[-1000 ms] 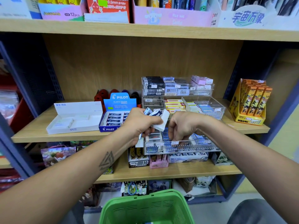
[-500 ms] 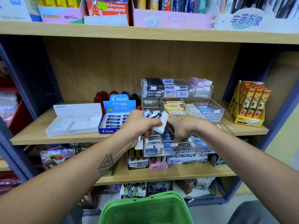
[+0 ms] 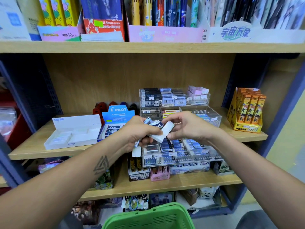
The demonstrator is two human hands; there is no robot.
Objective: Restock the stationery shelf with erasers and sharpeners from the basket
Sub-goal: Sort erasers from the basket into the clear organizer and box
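Your left hand grips a bundle of erasers, and your right hand's fingers pinch the top white eraser, angled up-right, directly above the clear eraser tray.

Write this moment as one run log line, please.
left hand: grips erasers | right hand: pinches one | basket: below
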